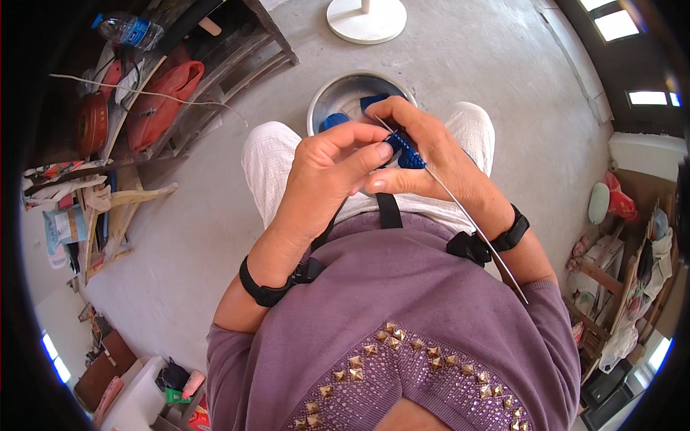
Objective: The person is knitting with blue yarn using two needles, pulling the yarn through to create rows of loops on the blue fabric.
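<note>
A small piece of dark blue knitting [413, 158] sits between my two hands, above my lap. One long thin metal knitting needle [468, 219] passes through its edge stitches. The needle's tip rises near my right forefinger, and its long end slants back past my right wrist. My left hand [329, 167] pinches the left edge of the knitting between thumb and fingers. My right hand [439, 148] curls around the knitting and needle, thumb below and forefinger above. Beyond my hands, a blue ball of yarn [335, 120] lies in a metal basin [319, 102]. Whether a second needle is present is hidden.
The basin rests on the concrete floor [539, 161] just past my knees. A white round stand base [366, 24] is farther ahead. To the left, a wooden shelf unit [232, 64] holds a plastic bottle [132, 32] and a red bag [167, 102]. Household clutter lines the right wall.
</note>
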{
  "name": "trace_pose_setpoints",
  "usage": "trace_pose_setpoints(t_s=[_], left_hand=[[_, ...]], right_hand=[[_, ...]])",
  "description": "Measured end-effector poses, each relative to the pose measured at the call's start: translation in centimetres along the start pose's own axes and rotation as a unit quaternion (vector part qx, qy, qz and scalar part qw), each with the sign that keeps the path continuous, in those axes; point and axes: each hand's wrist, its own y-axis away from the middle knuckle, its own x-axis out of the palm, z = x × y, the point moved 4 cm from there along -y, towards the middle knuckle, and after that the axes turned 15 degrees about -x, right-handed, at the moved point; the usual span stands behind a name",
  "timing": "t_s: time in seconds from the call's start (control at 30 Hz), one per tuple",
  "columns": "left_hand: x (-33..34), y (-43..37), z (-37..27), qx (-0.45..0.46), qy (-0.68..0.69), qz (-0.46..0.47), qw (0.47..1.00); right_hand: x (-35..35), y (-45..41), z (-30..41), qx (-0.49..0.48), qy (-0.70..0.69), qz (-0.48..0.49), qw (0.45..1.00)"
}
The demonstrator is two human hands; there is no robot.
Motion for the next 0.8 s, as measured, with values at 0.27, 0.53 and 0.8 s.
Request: trace_pose_setpoints(t_s=[0.27, 0.53, 0.8], left_hand=[[-1.0, 0.1, -0.5, -0.009, 0.037, -0.018, 0.999], [-1.3, -0.1, -0.9, 0.047, 0.085, -0.071, 0.993], [-1.7, -0.1, -0.7, 0.012, 0.098, -0.041, 0.994]], right_hand=[[-1.9, 1.3, 1.1, 0.035, 0.042, -0.073, 0.996], [-1.5, 2.3, 1.6, 0.074, 0.023, -0.060, 0.995], [-1.5, 3.1, 1.0, 0.121, -0.103, -0.076, 0.984]])
